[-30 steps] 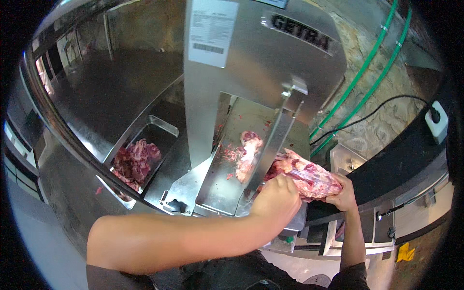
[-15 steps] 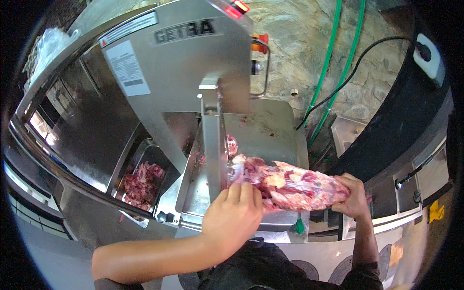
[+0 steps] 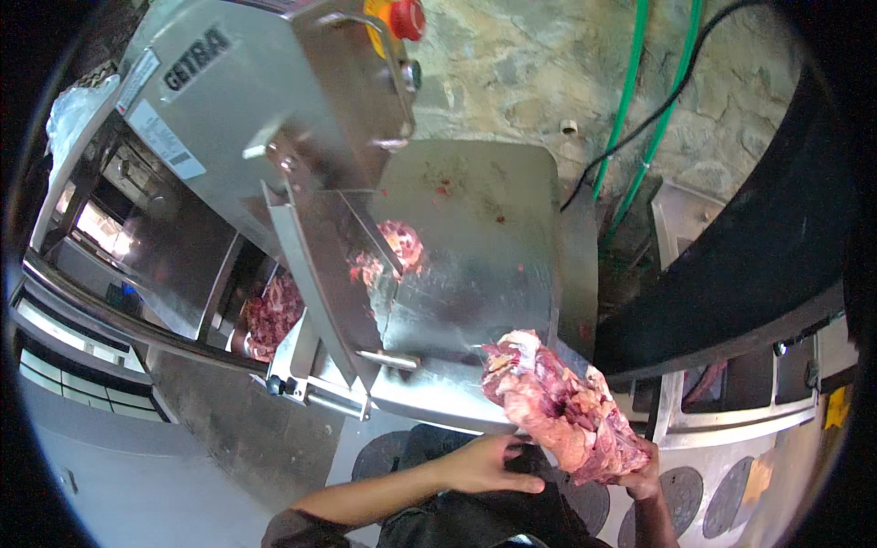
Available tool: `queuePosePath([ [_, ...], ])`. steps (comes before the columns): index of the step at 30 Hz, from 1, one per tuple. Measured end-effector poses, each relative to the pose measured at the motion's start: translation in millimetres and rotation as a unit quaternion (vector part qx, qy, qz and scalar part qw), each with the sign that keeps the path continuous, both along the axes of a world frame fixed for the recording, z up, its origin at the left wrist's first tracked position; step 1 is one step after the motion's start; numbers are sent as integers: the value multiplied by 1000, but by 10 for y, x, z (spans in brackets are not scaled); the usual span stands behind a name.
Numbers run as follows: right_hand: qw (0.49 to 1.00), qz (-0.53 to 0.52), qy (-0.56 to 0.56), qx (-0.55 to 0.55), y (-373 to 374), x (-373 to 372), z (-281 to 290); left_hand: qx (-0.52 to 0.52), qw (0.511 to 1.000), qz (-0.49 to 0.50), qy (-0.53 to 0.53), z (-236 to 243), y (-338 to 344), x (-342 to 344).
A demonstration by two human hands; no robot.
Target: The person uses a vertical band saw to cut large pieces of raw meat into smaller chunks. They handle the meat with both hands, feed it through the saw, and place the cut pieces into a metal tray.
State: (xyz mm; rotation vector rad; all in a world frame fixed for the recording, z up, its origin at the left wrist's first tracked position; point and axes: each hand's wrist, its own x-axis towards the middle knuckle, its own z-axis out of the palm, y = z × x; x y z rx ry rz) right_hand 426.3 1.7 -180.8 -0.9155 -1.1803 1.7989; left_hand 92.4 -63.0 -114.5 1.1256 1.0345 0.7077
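A long, bony chunk of raw meat (image 3: pixel 571 411) is tilted over the near right corner of the saw's table. Its lower right end is gripped by my right hand (image 3: pixel 639 470). My left hand (image 3: pixel 493 464) is beside the chunk, close to my body, with thumb and fingers apart and nothing seen in it; its fingertips are partly hidden. On the steel table (image 3: pixel 475 265) of the meat band saw (image 3: pixel 274 119), a small cut slice of meat (image 3: pixel 402 243) lies beside the blade (image 3: pixel 370 231). Small meat scraps lie around the blade.
Left of the saw, a tray holds several meat pieces (image 3: pixel 274 315). A red stop button (image 3: pixel 407 18) sits on the saw's housing. Green hoses (image 3: pixel 630 100) and a black cable (image 3: pixel 676 96) run along the stone wall. A steel counter (image 3: pixel 740 416) stands at the right.
The meat chunk has moved away from the blade, toward me, and turned so its held end points nearer my body. My left hand has let go of it. The view has shifted.
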Motion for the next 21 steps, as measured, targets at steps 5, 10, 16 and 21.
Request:
queuePosePath([
  [5,991,-13,-133,0,-478,218,-189,-23,994,-84,-66,-283,195,506],
  [10,977,-88,-191,20,-1020,335,-123,-17,976,-49,-214,-601,66,688],
  [16,920,-76,-333,190,-1210,298,14,-297,880,30,-368,-1292,-401,594],
  [21,827,3,-509,237,-1051,-386,-73,-279,819,189,-464,-1535,-486,111],
])
